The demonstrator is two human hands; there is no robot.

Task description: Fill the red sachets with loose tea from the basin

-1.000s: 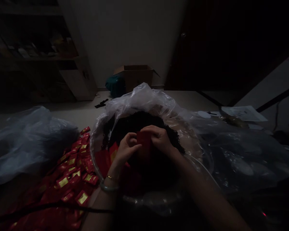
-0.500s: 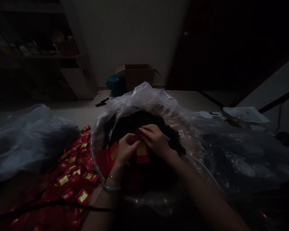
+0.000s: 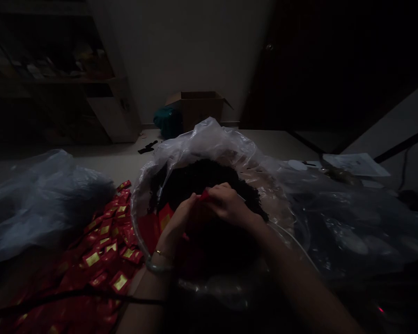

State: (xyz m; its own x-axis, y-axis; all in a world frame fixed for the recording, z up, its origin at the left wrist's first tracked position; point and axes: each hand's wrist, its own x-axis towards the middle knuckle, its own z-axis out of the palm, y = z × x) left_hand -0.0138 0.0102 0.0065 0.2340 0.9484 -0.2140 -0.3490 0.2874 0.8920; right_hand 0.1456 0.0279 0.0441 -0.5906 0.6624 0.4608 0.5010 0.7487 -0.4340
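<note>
My left hand (image 3: 179, 222) and my right hand (image 3: 226, 204) meet over a mound of dark loose stuff (image 3: 198, 178) inside an open clear plastic bag (image 3: 209, 139). Both pinch one small red packet (image 3: 203, 196), of which only the top edge shows between the fingers. A pale bangle and a thin gold bracelet circle my left wrist (image 3: 158, 262). More red packets (image 3: 160, 222) lie inside the bag just left of my left hand.
A heap of red packets with gold labels (image 3: 104, 250) covers the surface at the left. A grey plastic bag (image 3: 38, 199) lies far left, crumpled clear plastic (image 3: 351, 227) at the right. A cardboard box (image 3: 197, 106) and a shelf (image 3: 55, 79) stand behind. The room is dim.
The red packet, held flat with its gold label facing me half a second ago, has been turned edge-on and closed in between both hands. My hands have drawn closer together.
</note>
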